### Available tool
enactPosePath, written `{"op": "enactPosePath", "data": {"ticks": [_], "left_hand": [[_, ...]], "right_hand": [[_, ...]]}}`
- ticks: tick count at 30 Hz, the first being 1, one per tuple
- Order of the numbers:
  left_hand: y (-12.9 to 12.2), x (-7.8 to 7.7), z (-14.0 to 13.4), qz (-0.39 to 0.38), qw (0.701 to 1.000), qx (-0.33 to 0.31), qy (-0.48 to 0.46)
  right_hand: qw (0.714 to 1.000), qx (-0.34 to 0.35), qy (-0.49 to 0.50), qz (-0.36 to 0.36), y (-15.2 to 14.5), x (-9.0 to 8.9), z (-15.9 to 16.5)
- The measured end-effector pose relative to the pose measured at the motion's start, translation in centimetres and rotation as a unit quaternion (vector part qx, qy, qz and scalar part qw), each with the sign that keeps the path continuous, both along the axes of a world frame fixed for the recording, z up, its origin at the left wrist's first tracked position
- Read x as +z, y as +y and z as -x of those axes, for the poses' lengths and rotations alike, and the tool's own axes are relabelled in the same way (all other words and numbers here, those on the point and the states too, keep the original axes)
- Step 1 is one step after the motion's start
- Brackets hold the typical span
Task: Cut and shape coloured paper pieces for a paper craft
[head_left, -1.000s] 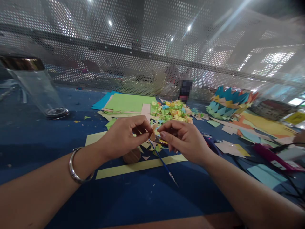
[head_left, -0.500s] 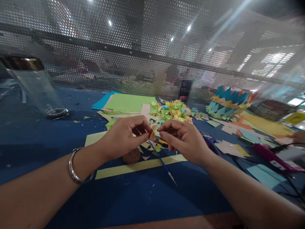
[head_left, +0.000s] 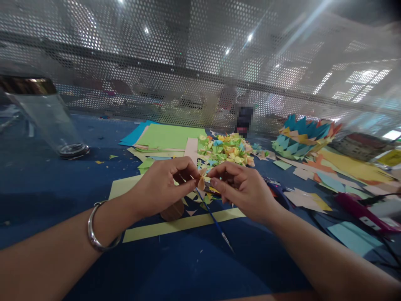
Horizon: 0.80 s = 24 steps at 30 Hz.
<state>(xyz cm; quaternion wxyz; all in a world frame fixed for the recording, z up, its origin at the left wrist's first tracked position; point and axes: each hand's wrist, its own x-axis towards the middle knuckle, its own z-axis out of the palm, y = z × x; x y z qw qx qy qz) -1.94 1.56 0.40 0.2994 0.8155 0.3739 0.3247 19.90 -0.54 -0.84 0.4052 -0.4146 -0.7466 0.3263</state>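
Between my fingertips is a small peach paper flower with folded petals. My left hand pinches its left edge between thumb and index finger. On the other side, my right hand has thumb and index finger closed at a petal's edge. Beneath the hands lies a thin blue stick with a pale tip, perhaps a brush or pen, slanting across a yellow-green paper strip. A round brown wooden piece is partly hidden by my left hand. Small paper scraps lie under my fingers.
A pile of small paper flowers sits beyond my hands, beside stacked coloured sheets. At left stands a glass bottle. To the right are a folded-paper bowl, a magenta power strip with cables, and loose papers.
Both hands keep hold of the flower, which has turned slightly so its petals show more. The whole view has shifted a little; nothing else has visibly moved.
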Motion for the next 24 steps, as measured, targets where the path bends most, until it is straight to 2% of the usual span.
{"op": "enactPosePath", "data": {"ticks": [24], "left_hand": [[0.26, 0.35, -0.14, 0.001, 1.000, 0.003, 0.015]], "right_hand": [[0.998, -0.040, -0.044, -0.015, 0.59, -0.06, -0.03]]}}
